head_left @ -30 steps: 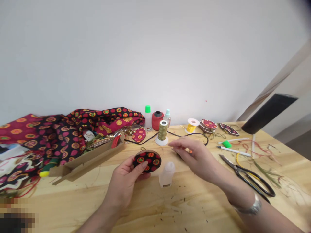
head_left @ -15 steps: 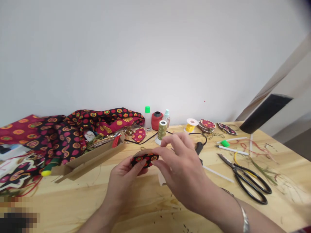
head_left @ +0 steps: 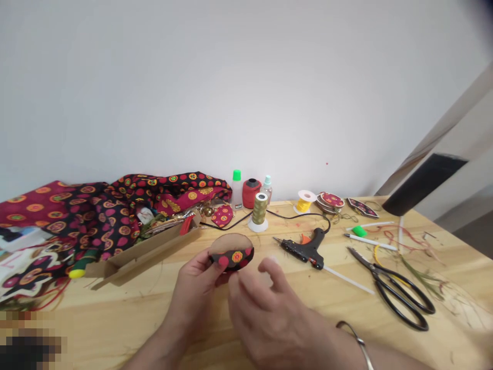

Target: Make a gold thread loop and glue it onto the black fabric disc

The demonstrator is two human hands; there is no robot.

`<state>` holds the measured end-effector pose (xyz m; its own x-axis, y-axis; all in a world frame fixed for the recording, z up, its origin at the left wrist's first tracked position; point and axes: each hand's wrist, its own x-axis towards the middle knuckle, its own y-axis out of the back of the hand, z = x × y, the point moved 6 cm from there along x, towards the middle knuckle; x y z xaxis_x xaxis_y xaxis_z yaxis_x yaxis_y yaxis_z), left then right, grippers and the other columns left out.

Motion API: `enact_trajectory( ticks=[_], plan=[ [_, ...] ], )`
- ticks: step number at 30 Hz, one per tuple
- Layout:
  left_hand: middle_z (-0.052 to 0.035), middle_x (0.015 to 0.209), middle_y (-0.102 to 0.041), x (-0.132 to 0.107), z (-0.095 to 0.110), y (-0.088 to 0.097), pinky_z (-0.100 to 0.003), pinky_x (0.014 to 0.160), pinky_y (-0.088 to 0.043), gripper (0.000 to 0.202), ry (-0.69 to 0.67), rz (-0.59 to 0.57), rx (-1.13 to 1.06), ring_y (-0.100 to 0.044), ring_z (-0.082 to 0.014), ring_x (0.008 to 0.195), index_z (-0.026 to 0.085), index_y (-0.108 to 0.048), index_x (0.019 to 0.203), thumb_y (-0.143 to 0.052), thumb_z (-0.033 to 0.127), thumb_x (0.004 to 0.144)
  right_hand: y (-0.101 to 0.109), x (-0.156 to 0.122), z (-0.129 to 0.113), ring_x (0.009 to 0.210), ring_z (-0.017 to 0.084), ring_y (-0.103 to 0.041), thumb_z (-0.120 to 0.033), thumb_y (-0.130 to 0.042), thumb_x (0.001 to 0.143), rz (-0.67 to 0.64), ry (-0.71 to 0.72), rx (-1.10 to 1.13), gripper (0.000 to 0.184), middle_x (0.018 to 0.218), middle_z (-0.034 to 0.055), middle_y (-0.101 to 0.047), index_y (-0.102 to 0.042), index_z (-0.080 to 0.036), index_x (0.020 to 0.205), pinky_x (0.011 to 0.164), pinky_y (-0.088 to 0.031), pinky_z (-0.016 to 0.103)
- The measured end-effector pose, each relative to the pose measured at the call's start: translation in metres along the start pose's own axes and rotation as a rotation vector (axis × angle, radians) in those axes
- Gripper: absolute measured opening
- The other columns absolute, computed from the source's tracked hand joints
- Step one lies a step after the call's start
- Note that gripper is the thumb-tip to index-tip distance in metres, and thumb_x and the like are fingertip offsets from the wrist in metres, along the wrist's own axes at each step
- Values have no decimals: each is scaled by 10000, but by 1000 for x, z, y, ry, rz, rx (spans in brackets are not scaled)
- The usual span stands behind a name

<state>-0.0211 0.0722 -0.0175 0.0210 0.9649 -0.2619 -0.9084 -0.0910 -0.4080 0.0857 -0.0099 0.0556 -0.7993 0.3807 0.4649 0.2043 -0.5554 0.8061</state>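
Between its thumb and fingers, my left hand [head_left: 194,285] grips a round cardboard disc [head_left: 231,241]. Black patterned fabric [head_left: 234,257] with red dots and a yellow-orange flower covers the disc's lower part, leaving bare brown board along the top. Close by the disc's lower right edge is my right hand [head_left: 265,308], its fingers curled and slightly blurred. Its fingertips are drawn together, and whatever they hold, if anything, is hidden. A black glue gun [head_left: 304,251] with a white glue stick in its back lies to the right of the disc.
Black-handled scissors [head_left: 393,288] and a white pen [head_left: 370,241] lie at right. Gold thread [head_left: 260,211], a red spool [head_left: 251,194], a green-capped bottle [head_left: 236,191] and yellow thread [head_left: 304,203] stand behind. Patterned cloth [head_left: 115,205] and a cardboard tray [head_left: 142,257] fill the left.
My right hand has moved down from the disc's upper right side to below its lower edge. The glue gun and more of the disc have come into sight.
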Motion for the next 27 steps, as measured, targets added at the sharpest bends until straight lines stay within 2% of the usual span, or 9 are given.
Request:
enact_trajectory(
  ticks=[3,7,10,13,15,17,20,23,27],
  plan=[
    [-43,787,-740,2,1,1,-242,561,-548,237,-2,27,-53,-660,-154,656,168,-725,805,-791,255,595,14,-23,0,922,167,-485,-117,-490,852,67,127,69,197,1029,-4,-644,-624,-250,908,828,-445,369],
    [-46,817,-737,5,4,1,-244,555,-561,254,-25,33,-60,-657,-150,679,154,-721,826,-791,237,597,30,-48,36,758,176,-526,-111,-485,837,215,-54,39,185,816,32,-671,-618,-218,910,710,-440,394],
    [-48,849,-735,5,7,2,-239,565,-562,260,-50,41,-49,-657,-155,718,155,-719,851,-780,248,617,17,-57,44,659,171,-519,-159,-520,829,116,-2,-13,262,752,41,-636,-590,-197,1078,579,-402,349],
    [-46,873,-733,4,8,3,-246,590,-566,265,-75,43,-33,-656,-162,754,161,-715,868,-775,254,627,-6,-62,38,544,148,-469,-171,-528,824,-36,36,-80,542,684,12,-586,-392,-311,1330,504,-348,305],
    [-40,866,-734,5,8,3,-240,586,-562,253,-81,53,-25,-654,-158,749,164,-717,856,-775,255,628,-13,-61,35,507,146,-438,-119,-488,815,-81,0,-139,652,621,1,-543,-282,-348,1390,478,-322,288],
    [-35,849,-735,5,8,4,-236,578,-559,235,-80,62,-20,-653,-154,736,165,-719,834,-776,255,625,-8,-56,33,503,155,-421,-72,-439,801,-99,-58,-188,658,579,4,-520,-300,-334,1389,468,-318,288],
    [-36,839,-734,8,7,4,-243,580,-559,240,-74,66,-19,-656,-158,735,163,-719,829,-780,262,619,15,-46,26,665,192,-484,-86,-372,840,-60,-59,-238,485,718,60,-600,-487,-243,1284,554,-408,342],
    [-36,841,-733,9,5,5,-247,577,-558,250,-72,66,-22,-655,-163,749,163,-715,834,-781,264,616,32,-37,6,901,158,-465,-94,-431,858,-29,170,-256,345,1051,30,-605,-606,-225,1125,648,-472,278],
    [-39,836,-734,9,4,5,-245,582,-557,229,-65,47,-14,-651,-162,752,157,-713,821,-772,269,629,18,-29,-7,1100,136,-436,-156,-435,883,-155,304,-261,259,1221,5,-555,-670,-213,974,701,-518,253]
  ],
)
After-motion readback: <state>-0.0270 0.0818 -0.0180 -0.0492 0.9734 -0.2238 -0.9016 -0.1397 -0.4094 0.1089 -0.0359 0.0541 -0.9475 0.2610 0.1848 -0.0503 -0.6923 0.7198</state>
